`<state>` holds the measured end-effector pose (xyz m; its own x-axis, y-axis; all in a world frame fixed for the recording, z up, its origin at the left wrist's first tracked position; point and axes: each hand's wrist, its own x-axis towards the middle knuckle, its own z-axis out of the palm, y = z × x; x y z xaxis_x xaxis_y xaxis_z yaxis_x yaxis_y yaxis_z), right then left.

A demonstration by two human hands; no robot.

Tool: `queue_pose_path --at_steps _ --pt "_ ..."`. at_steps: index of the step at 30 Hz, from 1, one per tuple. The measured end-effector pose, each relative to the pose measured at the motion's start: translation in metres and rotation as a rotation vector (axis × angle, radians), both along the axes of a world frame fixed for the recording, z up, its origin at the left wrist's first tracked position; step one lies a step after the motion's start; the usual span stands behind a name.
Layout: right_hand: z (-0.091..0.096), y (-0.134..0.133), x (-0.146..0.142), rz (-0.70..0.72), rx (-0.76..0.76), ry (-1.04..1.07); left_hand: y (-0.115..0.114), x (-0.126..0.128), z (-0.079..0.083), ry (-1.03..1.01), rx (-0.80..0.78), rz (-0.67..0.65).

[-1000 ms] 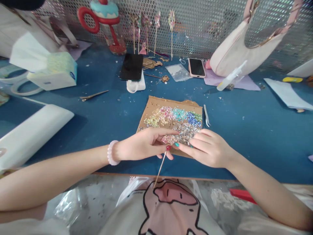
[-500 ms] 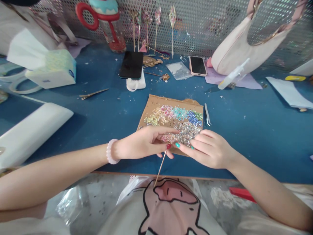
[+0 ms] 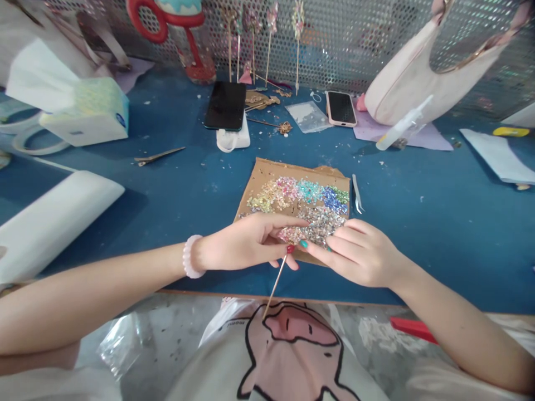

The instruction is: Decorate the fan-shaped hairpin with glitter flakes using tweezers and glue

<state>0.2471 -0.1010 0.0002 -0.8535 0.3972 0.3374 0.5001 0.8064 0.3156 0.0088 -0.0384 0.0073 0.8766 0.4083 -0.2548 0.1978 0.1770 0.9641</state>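
Spanning all: table (image 3: 188, 189). On it: board (image 3: 267, 170). Left hand (image 3: 254, 242): pinching stick (image 3: 275, 287) at board's near edge. Right hand (image 3: 361, 253): curled, grip untellable. Sequins (image 3: 321, 223): on board. Pose unchanged this past second; work seemingly steady.

A silvery perforated metal panel (image 3: 334, 61) rose along the far side of the blue counter (image 3: 426, 239), a blurred orange patch (image 3: 308, 37) showing through its small round holes. The panel gleamed palely toward the upper right. Whitish specks dotted the counter, and a thin brown strip (image 3: 200, 293) edged its near side. Below lay a grey, dark-spotted floor (image 3: 167, 328).
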Motion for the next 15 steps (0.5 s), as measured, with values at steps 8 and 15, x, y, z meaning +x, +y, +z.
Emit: queue_pose_path --at_steps 8,15 --pt "0.0010 0.0005 0.0002 -0.004 -0.001 0.003 -0.0002 0.0023 -0.0007 -0.002 -0.015 0.000" --pt "-0.0002 -0.0002 0.0015 0.039 0.018 0.061 -0.0017 0.0014 -0.0003 -0.011 -0.027 0.008"
